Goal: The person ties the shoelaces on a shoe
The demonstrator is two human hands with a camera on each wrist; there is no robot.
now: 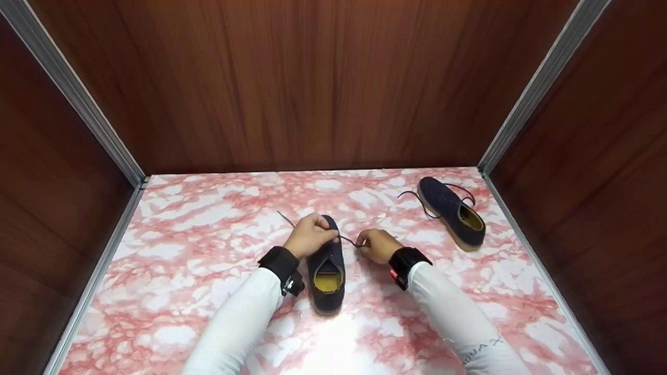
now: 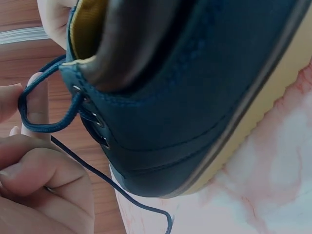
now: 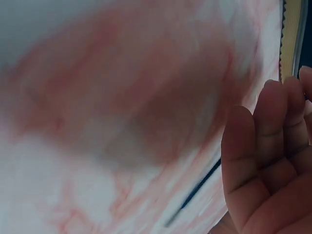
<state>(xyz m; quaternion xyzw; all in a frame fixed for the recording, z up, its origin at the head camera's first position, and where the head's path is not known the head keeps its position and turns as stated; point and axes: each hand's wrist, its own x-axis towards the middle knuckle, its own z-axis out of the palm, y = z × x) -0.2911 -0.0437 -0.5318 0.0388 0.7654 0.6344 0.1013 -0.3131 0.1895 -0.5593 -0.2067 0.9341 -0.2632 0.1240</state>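
A dark blue lace-up shoe (image 1: 327,301) with a yellow lining stands on the table, toe pointing away from me. Over its lacing is my left hand (image 1: 307,237), thumb and index finger together at the shoelace (image 1: 348,240). In the left wrist view the blue shoelace (image 2: 48,127) makes a loop about the index finger, and its other end trails past the toe. To the right of the shoe, my right hand (image 1: 379,245) pinches the lace, drawn out sideways between the hands. A dark lace end (image 3: 200,185) shows beside the right fingers (image 3: 239,146) in the right wrist view.
A second matching shoe (image 1: 443,200) stands at the back right, its laces loose on both sides. The red-and-white marbled table (image 1: 208,291) is bounded by brown wood-grain panels (image 1: 312,88) with grey metal edging at the back and sides.
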